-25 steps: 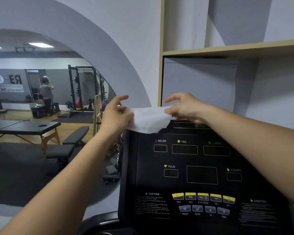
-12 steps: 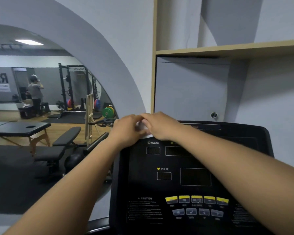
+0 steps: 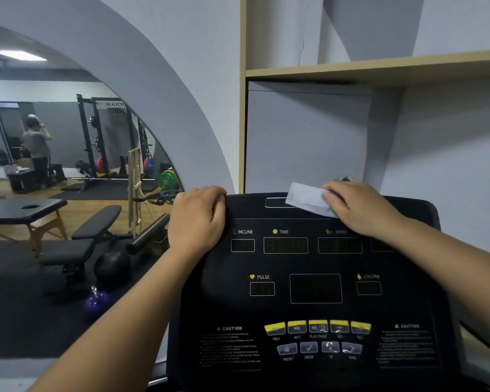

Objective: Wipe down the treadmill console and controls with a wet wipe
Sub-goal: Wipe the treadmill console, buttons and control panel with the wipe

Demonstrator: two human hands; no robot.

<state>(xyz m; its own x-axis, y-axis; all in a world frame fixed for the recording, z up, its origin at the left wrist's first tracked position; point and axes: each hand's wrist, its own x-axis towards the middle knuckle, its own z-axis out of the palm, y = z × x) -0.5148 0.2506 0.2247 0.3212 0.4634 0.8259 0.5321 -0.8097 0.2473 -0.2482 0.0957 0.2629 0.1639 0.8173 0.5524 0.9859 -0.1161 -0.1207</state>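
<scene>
Console [image 3: 314, 261]: black treadmill panel, seen from above and in front. Dark readouts are labelled INCLINE, TIME, SPEED, PULSE and CALORIE. A row of yellow buttons [image 3: 317, 326] is set near the lower edge, with a row of grey buttons [image 3: 318, 348] just beneath.

Wipe [image 3: 304, 198]: white, folded, laid on the top strip of the console right of centre. Its left end is left uncovered and its right end is covered by fingers.

Right hand [image 3: 359, 207]: placed over the right end of the wipe, which is held under bent fingers and pressed to the panel.

Left hand [image 3: 197, 219]: set on the upper left corner of the console, with fingers curled over its top edge in a grip.

Shelf [image 3: 379, 66]: wooden board, fixed to the wall above the console.

Arched mirror [image 3: 54, 250]: located left of the console. A padded bench [image 3: 96, 222] and a purple kettlebell [image 3: 96, 304] are seen in it.
</scene>
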